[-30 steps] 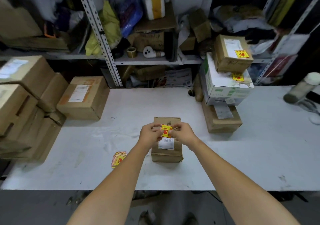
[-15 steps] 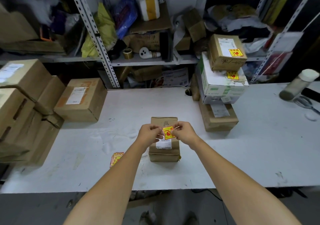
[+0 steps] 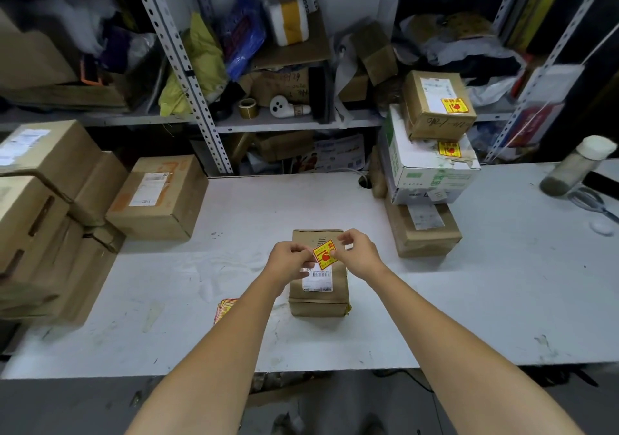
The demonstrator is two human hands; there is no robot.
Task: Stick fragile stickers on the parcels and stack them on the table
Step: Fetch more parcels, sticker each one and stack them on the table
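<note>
A small brown parcel [image 3: 318, 297] with a white barcode label lies in the middle of the white table [image 3: 469, 300]. Just above its top, my left hand [image 3: 289, 260] and my right hand [image 3: 356, 255] both pinch a yellow and red fragile sticker [image 3: 324, 254], held tilted between them. A small pile of the same stickers [image 3: 225, 308] lies on the table to the left of my left forearm, partly hidden by it. At the right stands a stack of three parcels [image 3: 432, 166]; the top two carry yellow stickers.
Several brown boxes [image 3: 157, 196] sit along the table's left side. A bottle [image 3: 576, 166] and scissors [image 3: 591, 201] lie at the far right. Behind the table a metal shelf [image 3: 284, 123] holds tape rolls, bags and cartons.
The sticker has tilted and my two hands have drawn slightly apart on it. The view has shifted a little; the parcel has stayed put.
</note>
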